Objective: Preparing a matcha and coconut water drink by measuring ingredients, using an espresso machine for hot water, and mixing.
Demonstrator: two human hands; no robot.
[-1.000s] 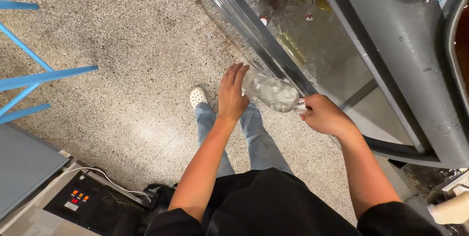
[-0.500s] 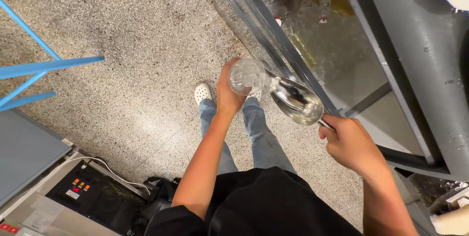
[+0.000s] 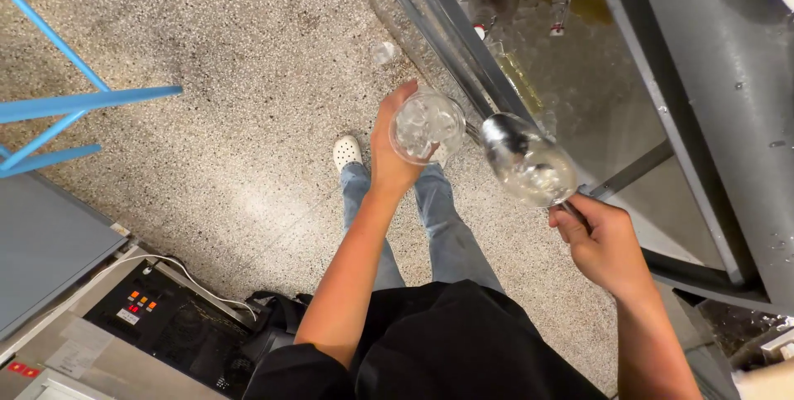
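My left hand (image 3: 389,152) grips a clear glass (image 3: 427,126) filled with ice cubes, held upright above my legs. My right hand (image 3: 606,244) holds the handle of a metal ice scoop (image 3: 528,162), whose bowl points up and left toward the glass and carries a little ice. Scoop and glass are a short way apart. Both sit beside the open ice well (image 3: 529,44), where ice and bottles lie behind a metal rail.
A speckled terrazzo floor (image 3: 248,77) lies below, with one ice cube (image 3: 384,53) on it. A blue frame (image 3: 58,94) stands at the left. A steel machine with a control panel (image 3: 136,305) is at lower left. The grey counter edge (image 3: 711,119) runs along the right.
The scoop has drawn back from the glass toward the right. My left hand has brought the ice-filled glass out from the well, away from the scoop.
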